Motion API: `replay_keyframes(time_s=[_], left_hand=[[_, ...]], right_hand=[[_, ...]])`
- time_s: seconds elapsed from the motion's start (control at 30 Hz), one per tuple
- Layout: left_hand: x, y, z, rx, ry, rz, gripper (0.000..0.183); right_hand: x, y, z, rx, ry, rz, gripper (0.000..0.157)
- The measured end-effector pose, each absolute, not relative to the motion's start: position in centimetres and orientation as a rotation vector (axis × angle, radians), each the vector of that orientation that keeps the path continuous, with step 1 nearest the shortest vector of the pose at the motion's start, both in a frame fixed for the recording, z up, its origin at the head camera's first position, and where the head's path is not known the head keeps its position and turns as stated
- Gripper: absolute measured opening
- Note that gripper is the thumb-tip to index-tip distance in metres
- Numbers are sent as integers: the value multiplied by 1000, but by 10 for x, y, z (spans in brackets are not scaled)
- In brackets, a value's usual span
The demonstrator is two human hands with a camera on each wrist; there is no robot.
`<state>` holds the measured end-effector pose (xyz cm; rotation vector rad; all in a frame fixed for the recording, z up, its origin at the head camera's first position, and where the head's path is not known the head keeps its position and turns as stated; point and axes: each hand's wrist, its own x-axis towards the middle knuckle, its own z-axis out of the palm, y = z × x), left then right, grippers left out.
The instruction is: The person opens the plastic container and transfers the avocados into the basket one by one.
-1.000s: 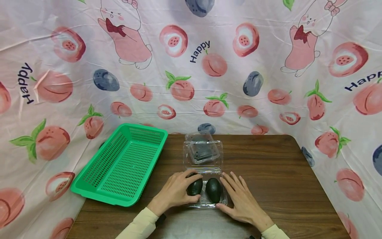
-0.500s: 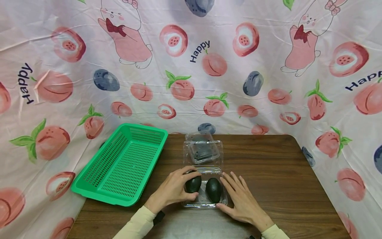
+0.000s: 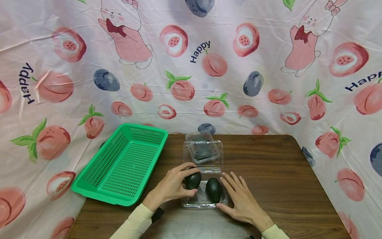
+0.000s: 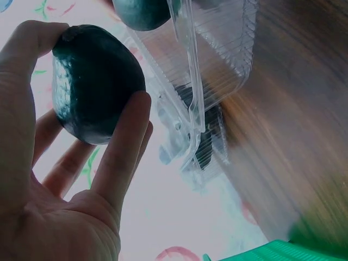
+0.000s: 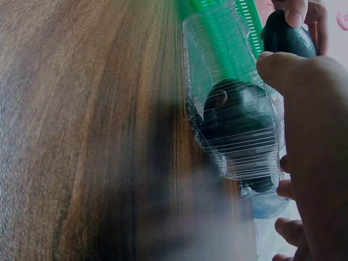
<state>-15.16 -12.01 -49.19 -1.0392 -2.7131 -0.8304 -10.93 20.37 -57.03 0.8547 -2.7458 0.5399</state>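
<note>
One aloft: held avocado [image 3: 194, 179], raised over the left part of a clear box [image 3: 202, 199].
One down: second avocado [image 3: 213, 190], lying in the right part of that box.
Left hand [image 3: 170, 186]: grasping the held avocado between thumb and spread fingers; palm stands off the skin.
Right hand [image 3: 240, 200]: fingers extended along the box's right side, thumb by its near right corner, curled round nothing; how hard it presses, cannot tell.
Grip: fingertip hold looks secure enough; smooth, rounded skin could slip, so keep the fingers spread and the squeeze gentle, to spare the flesh.
Box: thin plastic, probably light; right hand best kept braced there so nothing slides or tips.
Rim clearance: carry the fruit high enough that neither it nor the knuckles catch the wall.
Lid [image 3: 209, 156]: folded back, in front of another clear box [image 3: 199, 134] with dark, indistinct contents; steer wide of the hinge.
Green basket [image 3: 128, 166]: on the desk [image 3: 259, 166], left of the box and apart from it; watch the left forearm near its rim.
</note>
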Motion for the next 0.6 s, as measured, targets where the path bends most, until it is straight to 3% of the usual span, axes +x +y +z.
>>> replay_keyframes(time_s=[0.6], left_hand=[[-159, -133, -472, -967, -2703, -998, 66]], right_hand=[[-110, 205, -572, 853, -2755, 555, 98]])
